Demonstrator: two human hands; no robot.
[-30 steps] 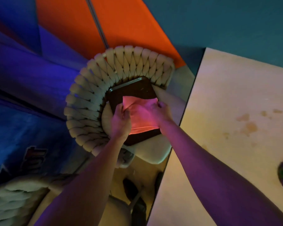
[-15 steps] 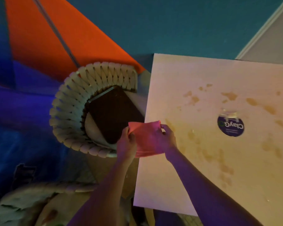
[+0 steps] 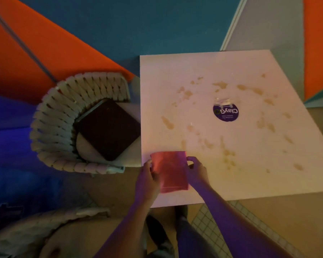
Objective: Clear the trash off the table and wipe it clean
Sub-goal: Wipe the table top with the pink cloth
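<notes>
A folded pink cloth (image 3: 171, 170) hangs over the near left corner of the white table (image 3: 250, 174). My left hand (image 3: 147, 178) grips its left edge and my right hand (image 3: 197, 171) pinches its right edge. Brown spill stains (image 3: 186, 94) are scattered across the tabletop, around a round purple sticker (image 3: 226, 112) with a bit of torn clear wrapper (image 3: 223, 101) at its far side.
A woven chair (image 3: 63, 123) stands left of the table with a dark square tray (image 3: 108, 129) on its seat cushion. Another woven chair (image 3: 35, 233) shows at the lower left. My legs and shoes (image 3: 177, 229) are below the table's near edge.
Both hands lifted the pink cloth off the dark tray on the chair and carried it right to the table's near left corner. The view swung right onto the table.
</notes>
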